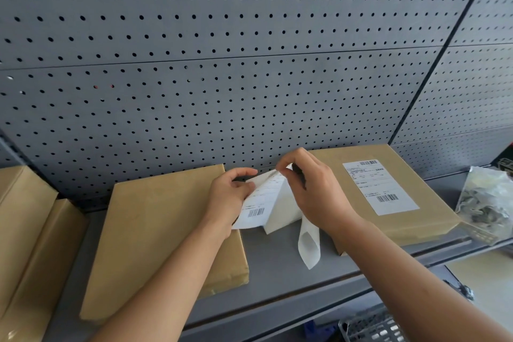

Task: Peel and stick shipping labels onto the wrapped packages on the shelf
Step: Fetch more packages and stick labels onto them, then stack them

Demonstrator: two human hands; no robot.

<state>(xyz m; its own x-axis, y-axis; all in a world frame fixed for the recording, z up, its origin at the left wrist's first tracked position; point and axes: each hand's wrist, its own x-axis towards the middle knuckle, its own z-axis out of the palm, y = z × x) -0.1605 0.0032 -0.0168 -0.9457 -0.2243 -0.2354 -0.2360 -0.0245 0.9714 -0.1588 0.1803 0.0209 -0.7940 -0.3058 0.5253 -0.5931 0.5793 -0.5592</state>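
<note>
Above the grey shelf (280, 264), my left hand (227, 197) grips a white shipping label (256, 207) with a barcode, printed side up. My right hand (313, 189) pinches the top corner of the white backing paper (283, 211), which is partly split from the label. A loose strip of the backing (308, 244) hangs down. A brown wrapped package (155, 233) with a bare top lies flat under my left forearm. To the right lies a second brown package (410, 219) with a stuck label (380, 187) on its top.
More brown packages (27, 230) are stacked at the left end of the shelf. A clear plastic bag (485, 200) of small parts sits at the right end. A grey pegboard wall (222, 64) rises behind. A metal basket (372, 327) shows below the shelf.
</note>
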